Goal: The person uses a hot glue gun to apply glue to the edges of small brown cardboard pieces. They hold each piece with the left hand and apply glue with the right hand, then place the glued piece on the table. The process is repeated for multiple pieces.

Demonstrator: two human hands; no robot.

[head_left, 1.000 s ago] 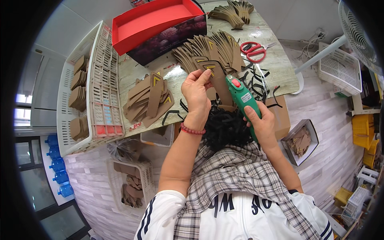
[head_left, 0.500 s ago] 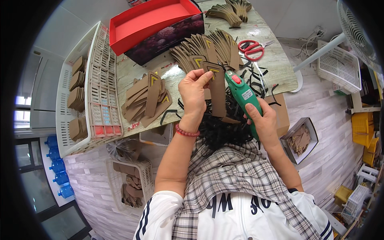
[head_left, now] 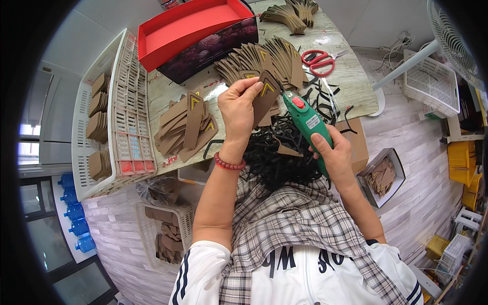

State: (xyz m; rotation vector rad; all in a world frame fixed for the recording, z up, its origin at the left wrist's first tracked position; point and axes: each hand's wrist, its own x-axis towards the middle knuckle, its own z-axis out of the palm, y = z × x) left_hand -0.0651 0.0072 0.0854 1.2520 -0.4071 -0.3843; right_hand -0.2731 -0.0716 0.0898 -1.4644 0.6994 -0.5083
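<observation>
My left hand (head_left: 237, 112) pinches a brown strap-shaped piece (head_left: 264, 101) with a yellow chevron near its rounded end. A green electric cutter (head_left: 306, 118) with a red button is gripped in my right hand (head_left: 332, 152). Its tip meets or nearly meets the edge of the brown piece; whether they touch I cannot tell. Below both hands lies a heap of black offcut strips (head_left: 269, 162), with a brown scrap (head_left: 288, 149) on top. Fanned brown pieces (head_left: 244, 61) rest behind my left hand, and a looser pile of them (head_left: 175, 127) is to its left.
Red-handled scissors (head_left: 319, 63) lie on the table right of the fanned pieces. At the back left stands a red-lined box (head_left: 198, 28), beside a white plastic basket (head_left: 129, 101). A fan (head_left: 455, 35) rises at the right. An open box (head_left: 381, 178) sits on the floor.
My left hand has shifted slightly left and up, and the brown piece has turned so its lower end swings left. The cutter has moved slightly left. A brown scrap now shows on the black strips.
</observation>
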